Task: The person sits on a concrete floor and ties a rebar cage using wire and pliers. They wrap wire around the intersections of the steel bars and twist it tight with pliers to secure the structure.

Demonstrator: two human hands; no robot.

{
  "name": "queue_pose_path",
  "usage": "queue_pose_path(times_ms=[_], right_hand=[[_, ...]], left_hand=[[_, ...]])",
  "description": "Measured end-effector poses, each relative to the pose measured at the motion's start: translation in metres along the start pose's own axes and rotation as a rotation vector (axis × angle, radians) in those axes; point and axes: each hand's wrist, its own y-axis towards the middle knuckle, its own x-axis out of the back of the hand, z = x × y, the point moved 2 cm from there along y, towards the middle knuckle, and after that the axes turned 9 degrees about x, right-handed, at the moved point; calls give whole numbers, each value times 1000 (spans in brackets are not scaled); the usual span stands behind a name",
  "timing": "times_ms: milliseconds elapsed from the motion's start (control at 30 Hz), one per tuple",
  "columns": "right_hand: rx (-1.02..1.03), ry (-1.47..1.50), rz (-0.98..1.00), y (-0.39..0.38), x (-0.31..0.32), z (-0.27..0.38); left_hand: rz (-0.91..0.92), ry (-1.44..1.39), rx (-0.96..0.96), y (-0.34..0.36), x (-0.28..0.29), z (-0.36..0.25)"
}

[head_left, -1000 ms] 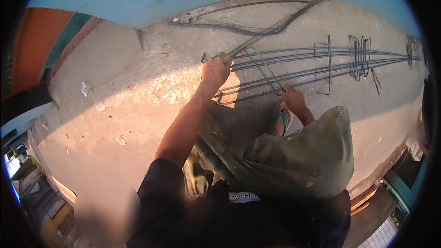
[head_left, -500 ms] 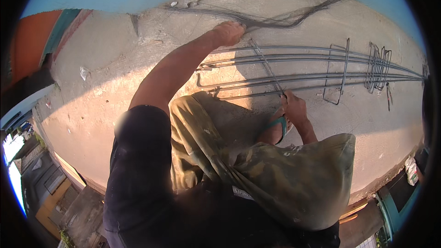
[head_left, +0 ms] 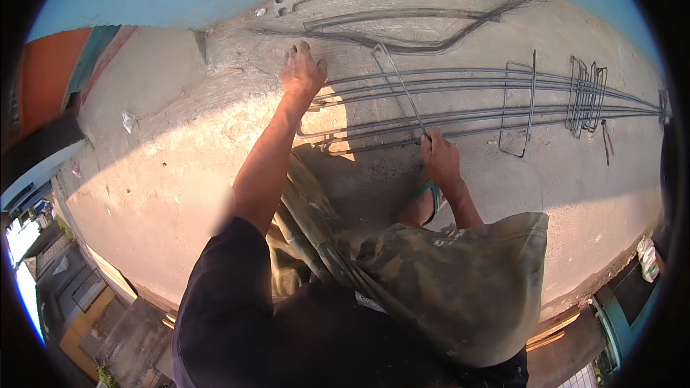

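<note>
The shirt (head_left: 309, 338) is black, with short sleeve (head_left: 228, 273); the loose trousers (head_left: 460, 280) have a green-brown camouflage pattern, the sandal strap (head_left: 435, 201) is green, and the hands (head_left: 303, 75) are bare.

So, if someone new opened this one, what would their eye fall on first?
Probably the long steel rods, stretching across the concrete ground and drawing together at the right. Next, the slanted metal loop across them, its near corner in the grip of the right hand, while the left hand is open near the rods' left ends. The dark wire bundle beyond the rods also stands out.
</note>
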Motion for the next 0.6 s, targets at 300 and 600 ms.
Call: queue_pose_path(times_ms=[300,600], right_hand=[[-22,41,18,-7,-26,23],[44,-24,-152,18,-27,14]], left_hand=[[-10,18,129,-2,-4,20],[563,-502,-34,56,-64,-56]])
